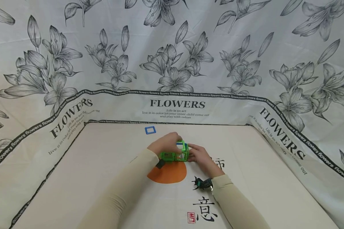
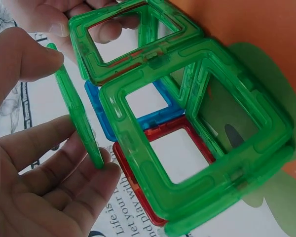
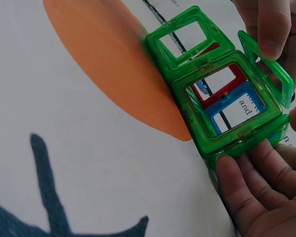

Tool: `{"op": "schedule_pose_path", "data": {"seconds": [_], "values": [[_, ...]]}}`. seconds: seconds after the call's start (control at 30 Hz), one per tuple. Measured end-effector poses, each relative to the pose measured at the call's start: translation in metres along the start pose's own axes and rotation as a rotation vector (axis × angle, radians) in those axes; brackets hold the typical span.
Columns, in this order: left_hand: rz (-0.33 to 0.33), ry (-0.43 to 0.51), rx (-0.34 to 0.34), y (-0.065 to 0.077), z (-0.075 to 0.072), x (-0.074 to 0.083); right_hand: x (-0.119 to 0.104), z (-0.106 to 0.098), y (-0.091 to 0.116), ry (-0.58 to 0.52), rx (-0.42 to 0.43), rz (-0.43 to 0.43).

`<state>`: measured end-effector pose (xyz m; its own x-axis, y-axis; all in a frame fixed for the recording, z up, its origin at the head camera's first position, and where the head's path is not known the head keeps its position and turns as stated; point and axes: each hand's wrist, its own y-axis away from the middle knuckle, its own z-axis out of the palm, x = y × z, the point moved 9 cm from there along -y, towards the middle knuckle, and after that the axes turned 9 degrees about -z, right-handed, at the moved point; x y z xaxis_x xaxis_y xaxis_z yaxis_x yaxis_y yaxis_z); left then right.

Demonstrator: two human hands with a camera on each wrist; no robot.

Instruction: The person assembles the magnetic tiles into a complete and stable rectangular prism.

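Note:
A hollow structure of magnetic tiles (image 2: 138, 168), mostly green squares with a red and a blue one, stands by the orange printed shape. My left hand (image 1: 167, 143) pinches a single green magnetic tile (image 2: 76, 106) between thumb and fingertips, tilted beside the structure's open side. At the structure's right end, my right hand (image 1: 200, 156) grips it, fingertips against the end tile and one digit at the far corner. The left wrist view shows some of these fingers (image 2: 108, 29) through the end frame.
A loose blue square tile (image 1: 150, 130) lies near the back of the table. The orange shape (image 1: 167, 175) and black characters (image 1: 204, 210) are printed on the cloth. Flower-printed fabric (image 1: 176, 63) hangs behind and along both sides.

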<state>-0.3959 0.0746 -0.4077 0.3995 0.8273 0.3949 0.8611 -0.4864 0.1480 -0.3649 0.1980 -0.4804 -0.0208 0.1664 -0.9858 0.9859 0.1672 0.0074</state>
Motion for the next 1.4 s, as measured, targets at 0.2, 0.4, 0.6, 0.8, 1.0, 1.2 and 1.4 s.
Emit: {"op": "schedule_pose_path", "data": {"seconds": [0.2, 0.4, 0.6, 0.8, 1.0, 1.2, 1.4], "values": [[-0.002, -0.011, 0.002, -0.001, 0.002, 0.003, -0.005, 0.001, 0.003, 0.003, -0.007, -0.008], [-0.010, -0.034, -0.008, -0.003, 0.003, 0.006, -0.001, 0.000, 0.000, -0.011, -0.004, -0.005], [-0.029, -0.040, -0.025, -0.004, 0.006, 0.006, 0.000, 0.001, 0.002, 0.000, -0.009, 0.008], [-0.033, -0.035, -0.032, -0.006, 0.007, 0.007, 0.000, 0.000, 0.001, -0.004, -0.006, 0.005], [-0.041, -0.035, -0.039, -0.007, 0.009, 0.007, 0.000, -0.001, 0.000, 0.000, -0.003, 0.002], [-0.039, -0.030, -0.036, -0.007, 0.009, 0.008, -0.001, 0.000, 0.000, -0.001, -0.009, -0.006], [-0.017, -0.018, -0.046, -0.007, 0.011, 0.009, 0.000, -0.001, -0.001, -0.002, -0.011, -0.016]]}}
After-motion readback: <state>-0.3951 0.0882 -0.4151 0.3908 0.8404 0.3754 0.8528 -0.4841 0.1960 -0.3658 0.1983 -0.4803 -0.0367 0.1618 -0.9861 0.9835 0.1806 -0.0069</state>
